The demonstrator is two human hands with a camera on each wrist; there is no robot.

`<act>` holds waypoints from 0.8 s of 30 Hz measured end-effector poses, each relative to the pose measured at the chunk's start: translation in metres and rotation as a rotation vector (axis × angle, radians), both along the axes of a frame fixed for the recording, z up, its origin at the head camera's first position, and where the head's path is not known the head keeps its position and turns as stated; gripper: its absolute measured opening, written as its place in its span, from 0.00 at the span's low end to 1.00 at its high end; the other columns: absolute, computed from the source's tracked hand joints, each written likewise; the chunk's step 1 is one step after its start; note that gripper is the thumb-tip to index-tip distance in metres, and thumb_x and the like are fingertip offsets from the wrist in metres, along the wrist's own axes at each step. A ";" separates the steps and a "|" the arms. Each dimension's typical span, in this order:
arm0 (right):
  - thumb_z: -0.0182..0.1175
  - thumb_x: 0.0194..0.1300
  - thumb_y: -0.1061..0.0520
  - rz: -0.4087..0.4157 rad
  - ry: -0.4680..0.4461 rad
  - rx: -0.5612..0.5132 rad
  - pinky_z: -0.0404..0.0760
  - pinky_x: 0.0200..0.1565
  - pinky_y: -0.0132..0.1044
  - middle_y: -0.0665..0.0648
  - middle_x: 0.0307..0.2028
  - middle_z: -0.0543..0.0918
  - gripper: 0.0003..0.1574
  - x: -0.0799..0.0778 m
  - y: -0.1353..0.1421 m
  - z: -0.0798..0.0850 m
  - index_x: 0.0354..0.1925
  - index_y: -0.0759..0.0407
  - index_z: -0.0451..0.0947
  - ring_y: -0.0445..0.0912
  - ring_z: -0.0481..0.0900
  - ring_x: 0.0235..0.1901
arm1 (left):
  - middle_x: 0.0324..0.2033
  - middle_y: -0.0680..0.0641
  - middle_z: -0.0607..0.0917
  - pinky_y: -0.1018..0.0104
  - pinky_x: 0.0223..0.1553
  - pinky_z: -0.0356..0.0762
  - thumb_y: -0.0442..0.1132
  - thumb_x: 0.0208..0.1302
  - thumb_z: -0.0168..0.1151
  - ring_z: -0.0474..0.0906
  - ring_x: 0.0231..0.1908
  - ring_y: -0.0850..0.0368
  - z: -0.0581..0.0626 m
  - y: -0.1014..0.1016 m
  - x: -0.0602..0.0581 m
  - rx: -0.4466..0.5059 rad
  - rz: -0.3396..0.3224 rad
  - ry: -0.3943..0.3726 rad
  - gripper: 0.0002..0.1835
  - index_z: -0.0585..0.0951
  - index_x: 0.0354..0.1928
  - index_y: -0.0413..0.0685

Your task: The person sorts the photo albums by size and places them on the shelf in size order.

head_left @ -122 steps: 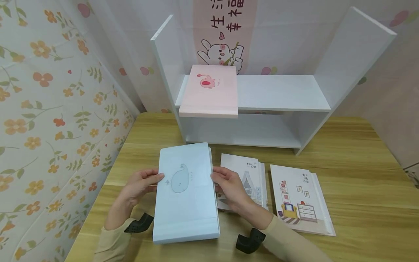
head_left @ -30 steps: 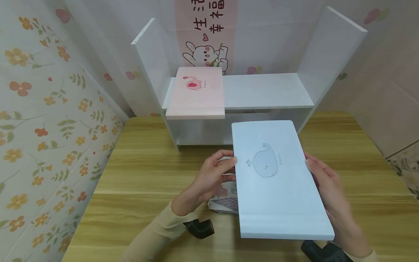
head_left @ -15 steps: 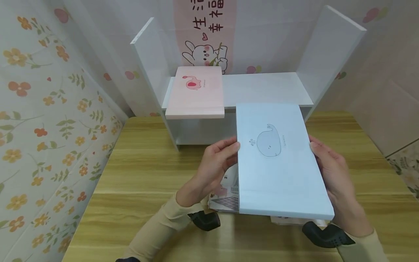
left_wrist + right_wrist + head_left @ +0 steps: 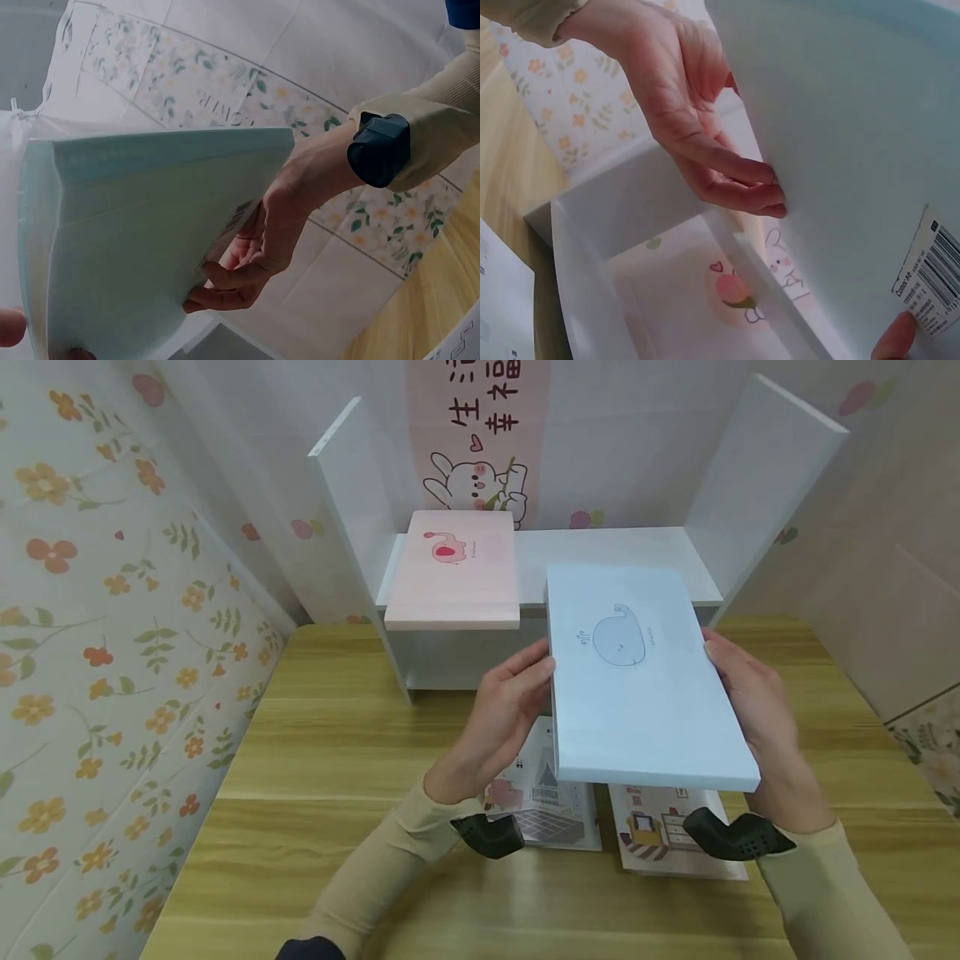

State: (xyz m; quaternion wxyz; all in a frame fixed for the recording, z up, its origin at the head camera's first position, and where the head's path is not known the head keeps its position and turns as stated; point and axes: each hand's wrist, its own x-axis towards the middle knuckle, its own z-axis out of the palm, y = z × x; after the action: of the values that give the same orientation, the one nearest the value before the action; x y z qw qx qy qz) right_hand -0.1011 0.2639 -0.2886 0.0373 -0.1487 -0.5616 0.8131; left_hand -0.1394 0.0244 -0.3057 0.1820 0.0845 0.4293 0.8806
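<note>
The left grip and right grip pinch opposite edges of a light-blue whale-print book between them; beyond the left grip, a pink elephant-print book lies on a white shelf.

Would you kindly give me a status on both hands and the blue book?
Left hand, right hand gripping opposite sides of blue book. Book held above table. Pink book lying at left on upper shelf.

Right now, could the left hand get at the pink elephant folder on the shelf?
Probably not without letting go: the left hand holds the blue whale folder by its edge. Otherwise, nothing covers the pink elephant folder.
</note>
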 end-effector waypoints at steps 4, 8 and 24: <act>0.60 0.63 0.48 -0.005 -0.007 -0.026 0.81 0.34 0.31 0.48 0.50 0.73 0.37 -0.010 0.000 0.003 0.68 0.51 0.63 0.38 0.80 0.38 | 0.62 0.39 0.69 0.70 0.55 0.69 0.28 0.67 0.48 0.75 0.49 0.60 0.000 0.004 -0.006 0.026 0.016 -0.013 0.24 0.63 0.65 0.31; 0.61 0.62 0.48 -0.021 -0.017 -0.037 0.81 0.36 0.30 0.49 0.51 0.72 0.36 -0.019 0.000 0.004 0.67 0.51 0.64 0.38 0.79 0.40 | 0.62 0.38 0.69 0.73 0.52 0.71 0.27 0.67 0.47 0.76 0.46 0.63 -0.001 0.006 -0.012 0.069 0.022 -0.022 0.24 0.63 0.65 0.30; 0.63 0.61 0.49 -0.112 -0.076 0.019 0.78 0.34 0.24 0.47 0.47 0.71 0.37 -0.039 0.003 0.003 0.65 0.53 0.63 0.38 0.72 0.43 | 0.71 0.37 0.48 0.75 0.52 0.70 0.25 0.58 0.45 0.48 0.69 0.43 -0.020 -0.006 -0.017 0.047 -0.269 0.252 0.40 0.41 0.71 0.33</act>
State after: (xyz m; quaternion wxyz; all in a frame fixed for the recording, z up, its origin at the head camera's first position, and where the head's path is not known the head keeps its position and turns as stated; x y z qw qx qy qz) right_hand -0.1402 0.2669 -0.2853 0.0628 -0.2103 -0.5609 0.7982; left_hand -0.1562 0.0187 -0.3262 0.2408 0.2550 0.4128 0.8406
